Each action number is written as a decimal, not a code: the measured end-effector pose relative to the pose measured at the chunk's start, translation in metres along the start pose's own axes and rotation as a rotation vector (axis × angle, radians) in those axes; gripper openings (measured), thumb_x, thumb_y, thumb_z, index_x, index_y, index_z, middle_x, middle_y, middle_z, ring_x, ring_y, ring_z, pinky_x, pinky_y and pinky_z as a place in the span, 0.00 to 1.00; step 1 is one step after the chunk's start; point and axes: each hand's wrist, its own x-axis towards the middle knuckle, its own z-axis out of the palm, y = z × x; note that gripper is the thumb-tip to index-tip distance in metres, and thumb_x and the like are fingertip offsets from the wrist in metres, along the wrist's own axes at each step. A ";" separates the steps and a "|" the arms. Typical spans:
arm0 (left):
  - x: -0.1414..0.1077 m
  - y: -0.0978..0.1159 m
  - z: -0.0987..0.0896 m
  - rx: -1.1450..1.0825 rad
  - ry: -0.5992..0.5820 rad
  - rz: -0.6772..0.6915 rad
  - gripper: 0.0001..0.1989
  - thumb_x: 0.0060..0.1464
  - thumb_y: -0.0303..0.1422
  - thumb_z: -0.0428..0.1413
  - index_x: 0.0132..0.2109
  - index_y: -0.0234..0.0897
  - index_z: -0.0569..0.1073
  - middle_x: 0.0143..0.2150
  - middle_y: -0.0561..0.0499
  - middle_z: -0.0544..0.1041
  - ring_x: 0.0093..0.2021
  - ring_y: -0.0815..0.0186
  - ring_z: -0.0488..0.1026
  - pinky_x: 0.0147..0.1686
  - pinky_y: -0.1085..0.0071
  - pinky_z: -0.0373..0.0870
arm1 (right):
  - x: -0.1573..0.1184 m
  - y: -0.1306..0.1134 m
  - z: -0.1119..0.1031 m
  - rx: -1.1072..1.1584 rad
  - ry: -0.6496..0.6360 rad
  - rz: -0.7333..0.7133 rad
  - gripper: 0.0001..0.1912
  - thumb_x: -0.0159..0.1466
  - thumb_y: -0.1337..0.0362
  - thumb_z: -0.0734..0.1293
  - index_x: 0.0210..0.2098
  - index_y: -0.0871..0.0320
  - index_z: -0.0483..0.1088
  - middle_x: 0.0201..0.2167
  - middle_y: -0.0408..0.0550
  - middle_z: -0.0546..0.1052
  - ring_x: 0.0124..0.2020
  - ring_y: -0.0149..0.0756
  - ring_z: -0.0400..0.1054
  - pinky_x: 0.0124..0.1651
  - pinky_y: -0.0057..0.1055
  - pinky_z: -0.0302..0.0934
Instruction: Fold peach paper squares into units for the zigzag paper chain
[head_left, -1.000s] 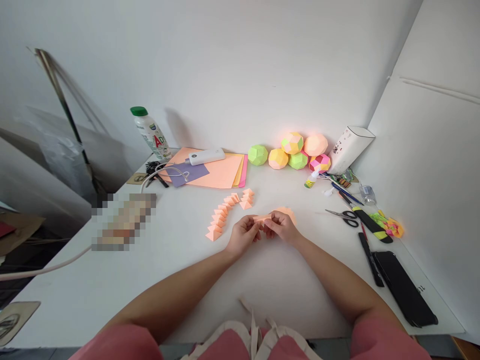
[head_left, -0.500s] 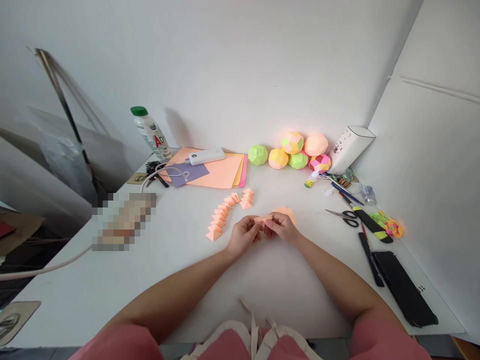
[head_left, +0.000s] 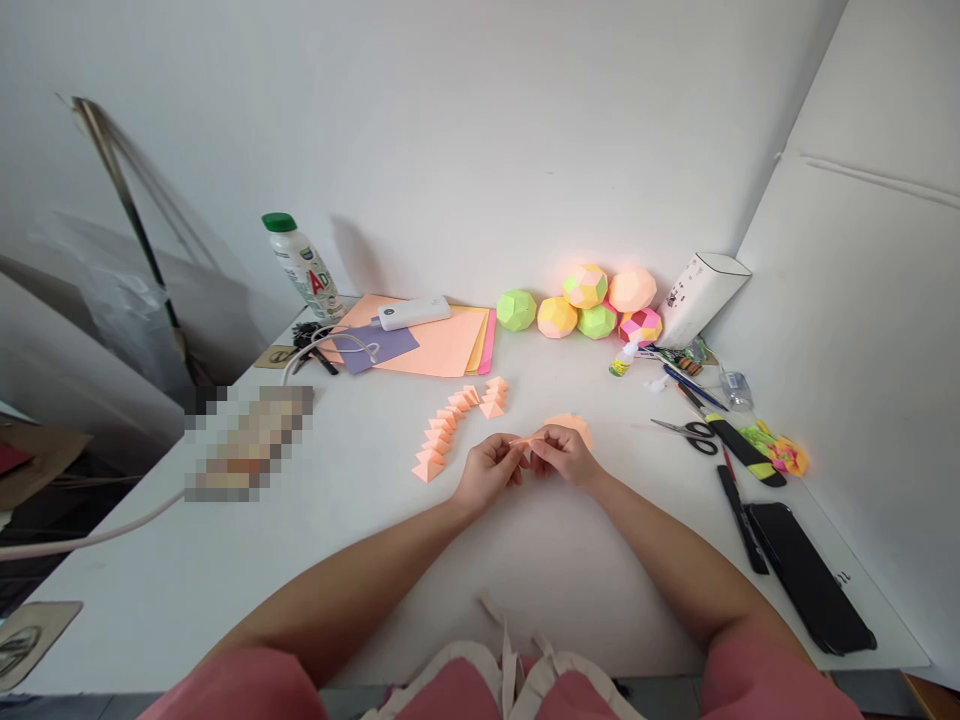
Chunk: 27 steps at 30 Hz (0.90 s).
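Note:
Between the fingertips of both hands is a small piece of peach paper (head_left: 527,440), mostly covered by the fingers. My left hand (head_left: 487,468) pinches its left end, and my right hand (head_left: 564,455) pinches its right end. Just behind my right hand lies more peach paper (head_left: 571,424), partly hidden by that hand. To the left, a curved row of folded peach paper pieces (head_left: 439,433) rests on the white table (head_left: 360,450). A shorter row of the same pieces (head_left: 493,398) sits beside its upper end.
Paper balls (head_left: 557,317) stand along the wall. Coloured sheets (head_left: 450,345) lie under a white power bank (head_left: 414,312), near a bottle (head_left: 304,270). At right are scissors (head_left: 697,436), a cutter (head_left: 742,450), a glue bottle (head_left: 622,360) and a black phone-like object (head_left: 812,578).
The paper between my fingers has tilted and now shows as a thinner strip. Both hands have barely moved.

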 end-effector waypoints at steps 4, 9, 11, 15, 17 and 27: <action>0.000 0.000 -0.001 -0.001 0.000 0.004 0.18 0.50 0.46 0.53 0.35 0.33 0.69 0.26 0.51 0.72 0.21 0.73 0.66 0.22 0.75 0.64 | 0.000 0.001 0.000 0.005 -0.006 0.013 0.13 0.58 0.55 0.64 0.29 0.59 0.68 0.19 0.41 0.72 0.19 0.29 0.65 0.24 0.29 0.62; -0.001 0.002 0.000 -0.003 -0.006 -0.005 0.18 0.49 0.46 0.54 0.37 0.34 0.67 0.26 0.51 0.72 0.21 0.72 0.67 0.22 0.75 0.64 | 0.000 0.003 0.000 0.020 0.003 0.006 0.13 0.57 0.54 0.65 0.27 0.59 0.66 0.18 0.41 0.72 0.18 0.29 0.65 0.23 0.28 0.61; -0.001 0.004 0.000 -0.003 -0.021 -0.010 0.19 0.49 0.47 0.54 0.38 0.34 0.66 0.25 0.52 0.72 0.21 0.72 0.67 0.21 0.75 0.64 | 0.001 0.003 0.000 0.024 -0.006 0.000 0.14 0.57 0.54 0.65 0.27 0.59 0.66 0.18 0.41 0.72 0.18 0.29 0.65 0.23 0.28 0.61; -0.002 0.005 0.002 0.041 -0.031 -0.024 0.18 0.48 0.47 0.54 0.33 0.35 0.66 0.25 0.52 0.72 0.21 0.72 0.66 0.21 0.75 0.63 | 0.001 0.004 0.000 0.031 -0.021 -0.011 0.14 0.57 0.54 0.66 0.26 0.59 0.66 0.17 0.42 0.72 0.19 0.29 0.65 0.23 0.27 0.61; -0.002 0.004 0.002 0.063 -0.020 -0.023 0.18 0.48 0.47 0.54 0.30 0.35 0.64 0.25 0.52 0.72 0.21 0.72 0.67 0.22 0.75 0.64 | 0.002 0.005 -0.001 0.036 -0.019 -0.009 0.13 0.57 0.55 0.65 0.26 0.59 0.65 0.17 0.42 0.72 0.19 0.29 0.65 0.23 0.27 0.61; -0.002 -0.001 0.002 0.121 -0.043 0.018 0.17 0.51 0.46 0.52 0.29 0.36 0.64 0.24 0.54 0.71 0.20 0.72 0.66 0.21 0.75 0.63 | 0.000 0.001 -0.001 0.041 -0.053 -0.025 0.11 0.59 0.57 0.64 0.27 0.59 0.67 0.18 0.42 0.72 0.21 0.30 0.66 0.25 0.27 0.61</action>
